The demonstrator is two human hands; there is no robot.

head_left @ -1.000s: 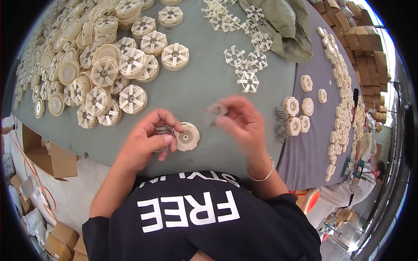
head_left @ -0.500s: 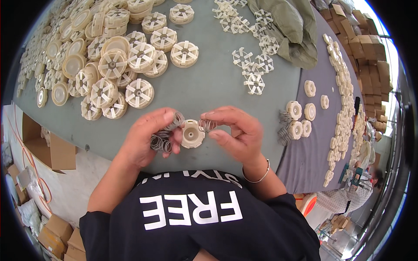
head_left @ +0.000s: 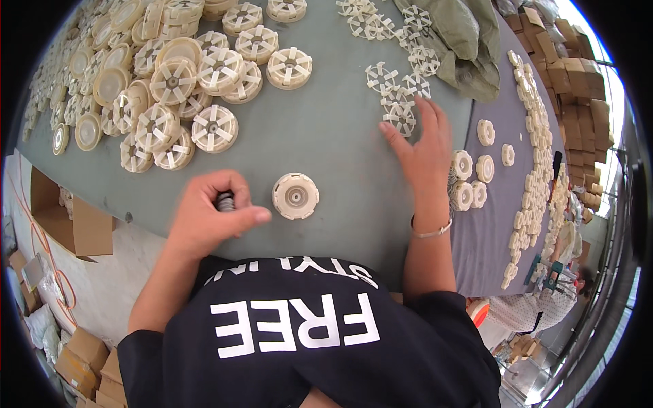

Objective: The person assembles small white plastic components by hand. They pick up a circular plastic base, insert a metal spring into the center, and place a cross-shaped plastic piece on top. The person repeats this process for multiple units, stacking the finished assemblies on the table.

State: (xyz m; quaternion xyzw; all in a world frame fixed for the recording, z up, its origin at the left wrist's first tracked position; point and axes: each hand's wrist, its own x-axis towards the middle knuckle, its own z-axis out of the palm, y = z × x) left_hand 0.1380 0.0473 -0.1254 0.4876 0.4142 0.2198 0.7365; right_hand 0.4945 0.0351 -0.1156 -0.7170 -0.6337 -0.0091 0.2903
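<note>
My left hand [head_left: 212, 209] is curled around several grey coil springs [head_left: 225, 201], mostly hidden by the fingers. Just right of it, a round cream plastic cap [head_left: 295, 196] lies hollow side up on the table, a greyish ring showing around its centre. My right hand [head_left: 425, 146] reaches forward with thumb and fingers apart, holding nothing. Its fingertips are at the near end of a cluster of white spoked plastic rings [head_left: 398, 117]; whether they touch one I cannot tell.
Assembled round caps with white spokes [head_left: 219, 70] are heaped at the far left of the green table [head_left: 340, 88]. Smaller cream parts [head_left: 462, 195] and a long row of them [head_left: 529, 177] sit on the grey-blue cloth at right. An olive sack [head_left: 469, 61] lies far right; an open carton [head_left: 92, 228] stands below left.
My right hand has let go of a spring and moved away, far and right, to the spoked rings. My left hand has drawn back left, closing over its springs. The cap now shows a greyish ring inside.
</note>
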